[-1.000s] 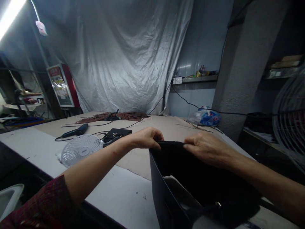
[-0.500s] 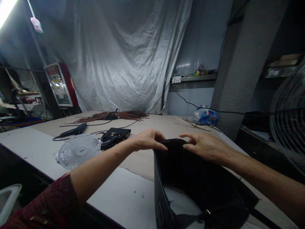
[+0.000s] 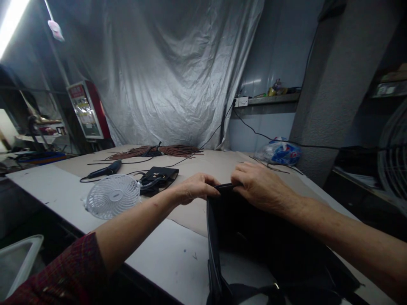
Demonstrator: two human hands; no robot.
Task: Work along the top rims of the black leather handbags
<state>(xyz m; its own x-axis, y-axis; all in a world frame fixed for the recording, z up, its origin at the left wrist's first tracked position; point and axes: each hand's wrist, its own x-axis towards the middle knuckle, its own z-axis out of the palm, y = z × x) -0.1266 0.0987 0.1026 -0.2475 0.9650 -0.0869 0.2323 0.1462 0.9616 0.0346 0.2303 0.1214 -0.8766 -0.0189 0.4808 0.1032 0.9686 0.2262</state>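
A black bag, apparently leather-like, stands open below my hands on the table. Light surface shows through its lower opening, and a small gold metal fitting glints near the bottom of the view. My left hand pinches the far upper edge at its left corner, thumb on the near side. Close by on the same edge, my right hand has its fingers closed over the rim, their tips partly hidden. Between the two hands a short stretch of doubled edge is visible.
Left of my forearm lie a white fan, a small black item with gold hardware and a dark handheld tool. Behind are bundled brown cords and a blue-and-white plastic bag. A large fan stands right.
My right hand has moved left along the edge towards my left hand, and its spread fingers have closed on the rim. The view has shifted slightly.
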